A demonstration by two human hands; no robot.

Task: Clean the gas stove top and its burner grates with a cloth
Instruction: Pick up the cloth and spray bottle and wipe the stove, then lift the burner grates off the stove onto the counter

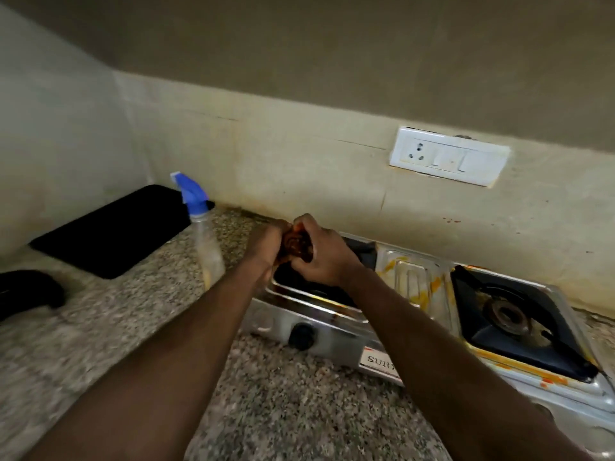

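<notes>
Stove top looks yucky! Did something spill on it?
Yes. Orange-yellow smears streak the stove top between the burners and along the edge in front of the right burner. Reddish spatters dot the wall behind. The left hand and right hand grip a brown thing.

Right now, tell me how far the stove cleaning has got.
Nothing looks finished. In hand: the left hand and right hand grip a small brown piece over the stove, on its left side. Left to do: orange stains across its middle and around the right grate. The spray bottle stands on the counter.
</notes>
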